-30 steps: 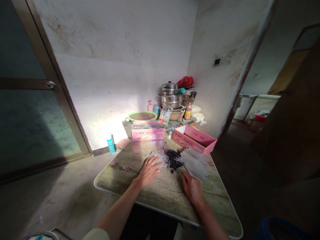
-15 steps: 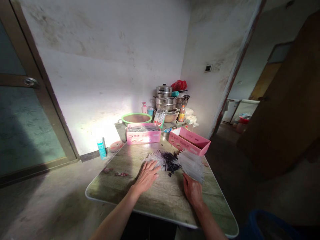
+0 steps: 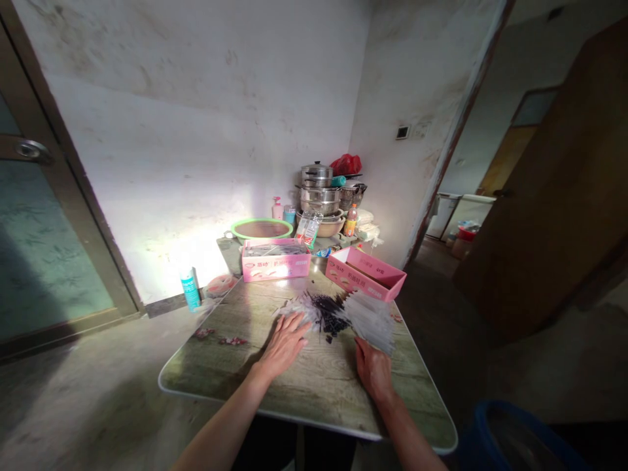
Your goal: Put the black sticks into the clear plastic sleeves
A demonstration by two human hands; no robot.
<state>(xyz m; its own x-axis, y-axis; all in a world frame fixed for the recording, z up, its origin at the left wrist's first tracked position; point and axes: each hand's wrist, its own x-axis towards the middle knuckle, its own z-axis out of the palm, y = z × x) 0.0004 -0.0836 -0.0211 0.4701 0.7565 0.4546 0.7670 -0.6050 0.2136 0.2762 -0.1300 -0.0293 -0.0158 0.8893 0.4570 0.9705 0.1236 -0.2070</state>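
My left hand (image 3: 284, 343) lies flat with its fingers stretched out, the tips at a heap of pale, whitish slivers (image 3: 297, 306). Beside that heap is a pile of thin black sticks (image 3: 330, 315), with a few small black pieces in front of it. To the right lies a thick bundle of long, clear plastic sleeves (image 3: 370, 319). My right hand (image 3: 373, 367) is closed at the near end of this bundle. Its fingers are curled in, and what they hold, if anything, is hidden.
A pink box (image 3: 277, 265) full of long thin wrapped pieces stands on the wood-patterned table (image 3: 220, 363). Another pink box (image 3: 366, 275) is tilted toward the right edge. Behind are stacked pots (image 3: 318, 195), a green-rimmed basin (image 3: 262, 229) and bottles. A blue barrel (image 3: 505, 432) stands lower right.
The whole view has shifted slightly, so things sit a little further left. Both hands keep nearly the same places and poses on the table.
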